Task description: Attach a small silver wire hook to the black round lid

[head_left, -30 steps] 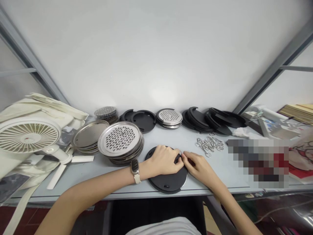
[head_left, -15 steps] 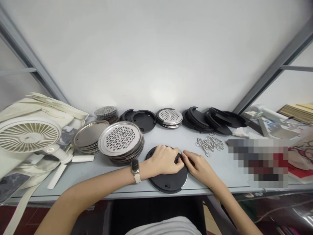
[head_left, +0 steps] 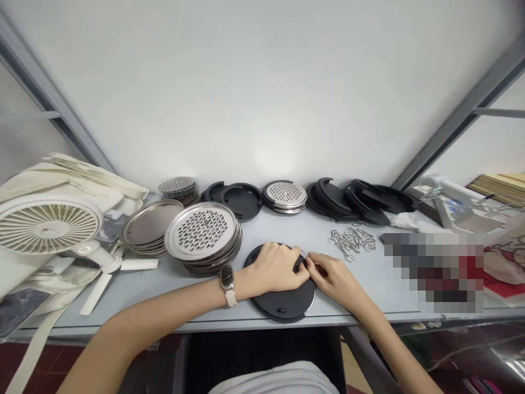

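A round black plastic holder (head_left: 279, 306), with a thin metal edge showing at its right, lies flat near the table's front edge. My left hand (head_left: 275, 268) lies over its upper part, fingers bent round the holder's upper right, thumb pointing right. Against the right rim, my right hand (head_left: 334, 276) is closed in a pinch, its fingertips meeting the left thumb. Whatever sits between those fingertips is too small to make out. Right of the hands lies a loose pile of metal wire hooks with rings (head_left: 351, 242).
Left of the hands stand a stack of metal grater discs (head_left: 205, 232) and a stack of plain metal discs (head_left: 151, 224). Black holders (head_left: 241, 202) and a holder with grater discs (head_left: 285, 196) line the wall. A white fan (head_left: 49, 227) occupies the far left.
The view has shifted very slightly. Both hands stay at the holder's right rim, with only a tiny movement of the fingers.
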Demonstrator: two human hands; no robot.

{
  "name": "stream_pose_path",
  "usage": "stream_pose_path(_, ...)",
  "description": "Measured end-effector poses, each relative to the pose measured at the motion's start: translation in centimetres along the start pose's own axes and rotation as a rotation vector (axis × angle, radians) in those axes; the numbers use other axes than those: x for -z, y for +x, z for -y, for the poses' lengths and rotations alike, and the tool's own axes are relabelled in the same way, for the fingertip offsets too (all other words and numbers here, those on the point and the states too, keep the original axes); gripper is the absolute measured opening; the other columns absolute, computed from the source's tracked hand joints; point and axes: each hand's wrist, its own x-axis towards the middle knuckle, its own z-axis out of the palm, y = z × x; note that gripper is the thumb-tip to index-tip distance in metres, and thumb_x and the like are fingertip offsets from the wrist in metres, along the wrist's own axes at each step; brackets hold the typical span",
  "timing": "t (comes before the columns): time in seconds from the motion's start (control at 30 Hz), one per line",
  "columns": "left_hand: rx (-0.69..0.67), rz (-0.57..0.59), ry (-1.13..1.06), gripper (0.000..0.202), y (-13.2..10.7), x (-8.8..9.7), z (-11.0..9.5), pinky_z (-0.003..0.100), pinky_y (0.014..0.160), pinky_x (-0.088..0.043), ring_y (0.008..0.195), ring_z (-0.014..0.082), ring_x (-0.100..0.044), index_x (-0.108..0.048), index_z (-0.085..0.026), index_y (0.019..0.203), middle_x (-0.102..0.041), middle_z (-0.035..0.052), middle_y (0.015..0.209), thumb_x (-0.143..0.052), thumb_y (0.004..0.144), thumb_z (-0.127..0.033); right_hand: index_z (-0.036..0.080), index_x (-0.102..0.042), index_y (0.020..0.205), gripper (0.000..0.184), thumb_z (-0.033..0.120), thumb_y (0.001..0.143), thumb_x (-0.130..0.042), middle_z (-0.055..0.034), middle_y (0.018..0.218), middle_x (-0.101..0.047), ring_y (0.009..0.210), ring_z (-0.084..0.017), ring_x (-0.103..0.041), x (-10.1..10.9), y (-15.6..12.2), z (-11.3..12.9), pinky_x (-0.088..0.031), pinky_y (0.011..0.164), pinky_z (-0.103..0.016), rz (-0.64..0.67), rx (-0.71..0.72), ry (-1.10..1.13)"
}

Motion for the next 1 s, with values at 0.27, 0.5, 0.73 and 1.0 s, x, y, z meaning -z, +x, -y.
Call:
stream_pose_path(0.27, 0.008, 0.003, -0.009, 0.028, -0.04, 0.13, -0.03, 0.035, 0.063, -0.049, 0.07, 0.0261, -0.066, -0.06, -0.016, 0.089, -0.068, 0.0083, 0.076, -0.045, 0.083, -0.039, 0.022, -0.038, 0.062, 0.03, 0.028, 0.092, -0.038, 0.0033, 0.053, -0.045, 0.049, -0.012, -0.044, 0.04, -0.04, 0.03, -0.031, 0.049, -0.023, -0.013, 0.006, 0.006)
stream_pose_path(0.5, 0.027, 0.031, -0.024, 0.029, 0.0, 0.33, -0.16, 0.036, 0.066, -0.049, 0.074, 0.0264, -0.067, -0.061, -0.016, 0.09, -0.069, 0.0104, 0.079, -0.044, 0.085, -0.038, 0.022, -0.037, 0.064, 0.03, 0.028, 0.093, -0.037, 0.0024, 0.055, -0.047, 0.051, -0.013, -0.046, -0.1, -0.24, -0.2, -0.032, 0.05, -0.023, -0.018, 0.0, -0.005)
stream_pose_path(0.73, 0.014, 0.022, -0.016, 0.028, -0.04, 0.21, -0.07, 0.036, 0.065, -0.049, 0.073, 0.0266, -0.067, -0.061, -0.015, 0.09, -0.069, 0.0101, 0.08, -0.044, 0.085, -0.037, 0.022, -0.041, 0.069, 0.029, 0.029, 0.096, -0.033, 0.0008, 0.06, -0.052, 0.056, -0.015, -0.052, 0.22, 0.02, 0.27, -0.035, 0.055, -0.025, 0.005, 0.019, 0.016)
stream_pose_path(1.0, 0.025, 0.045, -0.027, 0.029, -0.01, 0.46, -0.21, 0.037, 0.067, -0.048, 0.075, 0.0273, -0.067, -0.061, -0.015, 0.091, -0.069, 0.0114, 0.081, -0.044, 0.086, -0.038, 0.022, -0.04, 0.064, 0.029, 0.028, 0.093, -0.038, 0.0017, 0.055, -0.051, 0.051, -0.014, -0.048, 0.02, 0.01, -0.01, -0.032, 0.05, -0.024, -0.014, 0.016, 0.006)
